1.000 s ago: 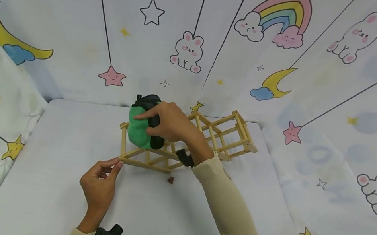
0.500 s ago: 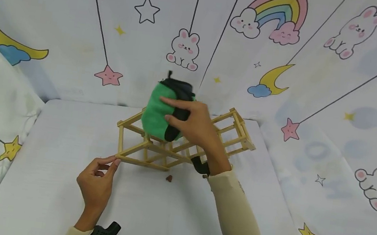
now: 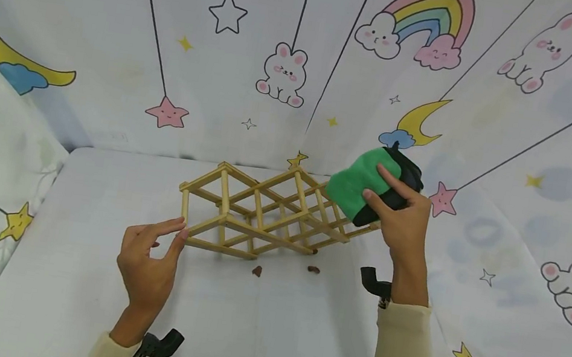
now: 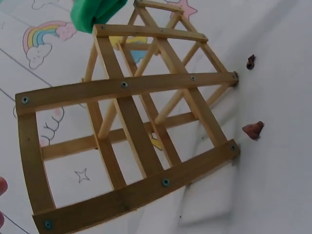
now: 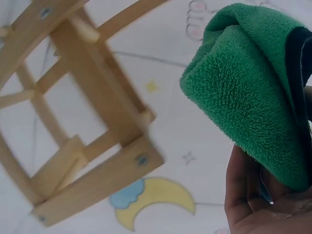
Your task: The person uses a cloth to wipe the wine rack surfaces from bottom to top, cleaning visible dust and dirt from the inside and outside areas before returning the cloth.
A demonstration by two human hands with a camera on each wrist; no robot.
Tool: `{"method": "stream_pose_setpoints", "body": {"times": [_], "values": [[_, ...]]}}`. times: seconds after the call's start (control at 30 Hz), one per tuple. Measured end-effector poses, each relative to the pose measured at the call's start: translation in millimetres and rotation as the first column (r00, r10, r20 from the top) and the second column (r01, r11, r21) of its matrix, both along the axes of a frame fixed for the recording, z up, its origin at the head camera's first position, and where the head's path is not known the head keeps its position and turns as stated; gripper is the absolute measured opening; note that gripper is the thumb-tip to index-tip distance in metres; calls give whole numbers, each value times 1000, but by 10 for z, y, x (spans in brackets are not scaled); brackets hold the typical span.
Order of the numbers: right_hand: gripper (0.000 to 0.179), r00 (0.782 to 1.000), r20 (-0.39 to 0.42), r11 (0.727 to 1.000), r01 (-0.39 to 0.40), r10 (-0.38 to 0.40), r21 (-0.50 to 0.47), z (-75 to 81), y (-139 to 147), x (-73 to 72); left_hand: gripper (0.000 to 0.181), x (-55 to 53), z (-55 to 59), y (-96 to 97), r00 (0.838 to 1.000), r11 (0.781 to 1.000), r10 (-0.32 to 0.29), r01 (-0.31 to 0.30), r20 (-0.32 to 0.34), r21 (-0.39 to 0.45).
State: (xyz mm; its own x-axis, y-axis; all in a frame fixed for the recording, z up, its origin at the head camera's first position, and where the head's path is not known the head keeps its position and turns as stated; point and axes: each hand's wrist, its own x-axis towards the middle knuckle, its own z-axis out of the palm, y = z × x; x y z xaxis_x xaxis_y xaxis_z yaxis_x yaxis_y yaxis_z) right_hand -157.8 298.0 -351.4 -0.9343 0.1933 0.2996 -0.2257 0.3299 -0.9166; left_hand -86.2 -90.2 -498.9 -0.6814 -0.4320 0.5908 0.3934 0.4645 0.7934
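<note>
Carrying the green cloth [image 3: 359,183] over to the opposite end of the wooden rack [image 3: 267,236]

The right hand [image 3: 404,228] has thumb and fingers closed on the cloth, which juts out to the left of that grip. A second ago it was over the end beside the left hand [image 3: 147,269]; half a second ago it was nearer the middle. Now it overlaps the other end, so the work appears to have passed along the rack's length. From the cloth, the rack runs leftward to the left hand, whose forefinger and thumb lie at its near corner; whether they pinch it or merely touch cannot be told.

From the head, cloth and rack overlap, leaving contact unclear. The right wrist view shows patterned backdrop [image 5: 168,122] between them, suggesting the cloth is held clear. Only the left wrist view makes out screw heads [image 4: 165,182] near the left hand. Brown fragments [image 3: 257,271], right of that hand, are missing from the right wrist view.
</note>
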Motion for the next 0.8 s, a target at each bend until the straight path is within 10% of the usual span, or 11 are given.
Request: {"method": "stream_pose_setpoints", "body": {"times": [0.33,0.8], "values": [[54,980,187,997,51,-62,61,-335,369,43,36,-237,293,293,974,963,-202,179,-102,-201],[52,965,260,992,-5,-27,124,-439,422,165,27,-498,373,264,981,960,-173,148,-87,-239]]}}
